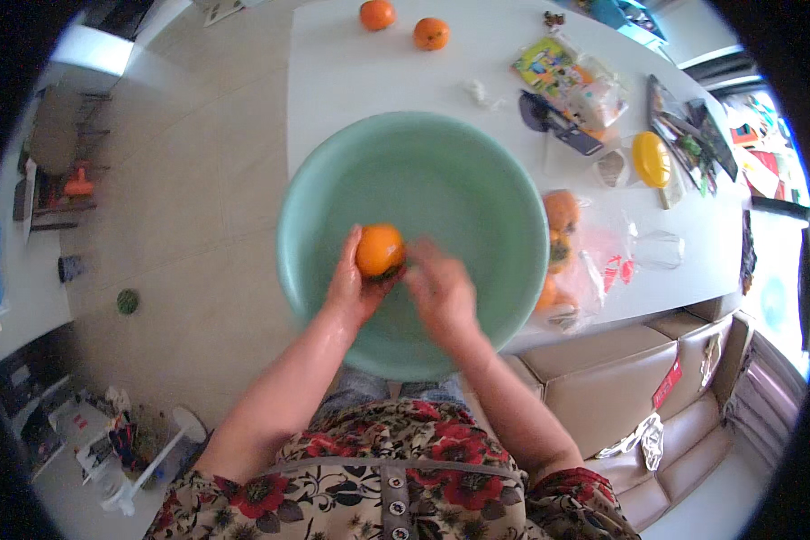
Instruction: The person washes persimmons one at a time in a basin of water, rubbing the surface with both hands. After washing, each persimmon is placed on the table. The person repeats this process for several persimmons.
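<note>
Wet-looking, my left hand [352,287] grips an orange persimmon [381,251] whose dark leafy calyx faces down towards me. My right hand [440,287] is blurred, just right of the fruit, with fingers bent; whether it touches the fruit or holds anything is unclear. Both hands are over a large round green plastic basin [405,148] on the white table. Two more persimmons, one [377,14] at the top edge and one [431,34] beside it, rest on the table beyond the basin.
Right of the basin, a clear plastic bag [584,283] holds several persimmons. Farther off lie a dark phone-like device [577,138], a colourful packet [547,62], a container with a yellow lid [651,160] and a clear plastic cup [660,249]. A tan sofa [607,364] stands beside the table.
</note>
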Demonstrator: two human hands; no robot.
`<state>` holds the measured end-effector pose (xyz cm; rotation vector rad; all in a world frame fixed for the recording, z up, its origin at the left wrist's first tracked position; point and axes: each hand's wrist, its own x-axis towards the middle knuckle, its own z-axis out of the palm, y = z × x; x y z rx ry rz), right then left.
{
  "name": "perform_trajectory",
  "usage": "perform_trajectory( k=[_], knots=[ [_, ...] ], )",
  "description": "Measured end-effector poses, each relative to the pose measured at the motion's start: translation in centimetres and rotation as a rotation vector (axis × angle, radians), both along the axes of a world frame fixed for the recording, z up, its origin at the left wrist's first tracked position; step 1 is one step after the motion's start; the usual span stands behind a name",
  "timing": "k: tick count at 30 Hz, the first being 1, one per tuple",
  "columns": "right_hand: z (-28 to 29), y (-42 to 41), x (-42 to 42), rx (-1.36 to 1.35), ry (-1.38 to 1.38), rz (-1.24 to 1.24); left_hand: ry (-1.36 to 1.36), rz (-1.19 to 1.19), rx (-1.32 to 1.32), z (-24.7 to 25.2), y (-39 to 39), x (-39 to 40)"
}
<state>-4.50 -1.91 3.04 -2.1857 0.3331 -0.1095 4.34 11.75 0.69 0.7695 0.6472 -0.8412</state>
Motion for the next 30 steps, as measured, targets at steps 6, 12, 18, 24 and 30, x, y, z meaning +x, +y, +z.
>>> perform_trajectory(
  k=[6,12,18,24,30],
  knots=[
    [-5.9,-5.1,4.8,0.617,0.103,-0.567,0.070,0.047,0.143,0.1,-1.1,0.2],
    [0.2,-1.7,4.2,0.865,0.267,-0.196,0.019,-0.001,-0.114,-1.3,0.6,0.4],
    [-5.5,-5.5,5.6,0.317,-0.016,-0.695,0.130,0.000,0.048,0.3,-0.7,0.8],
    [-0.7,-1.7,4.8,1.144,0.163,-0.326,0.057,-0.054,0.017,-0.7,-0.2,0.4],
    [0.8,0.1,5.5,0.447,0.032,-0.122,0.078,-0.056,-0.152,1.8,-2.9,0.3]
  ],
)
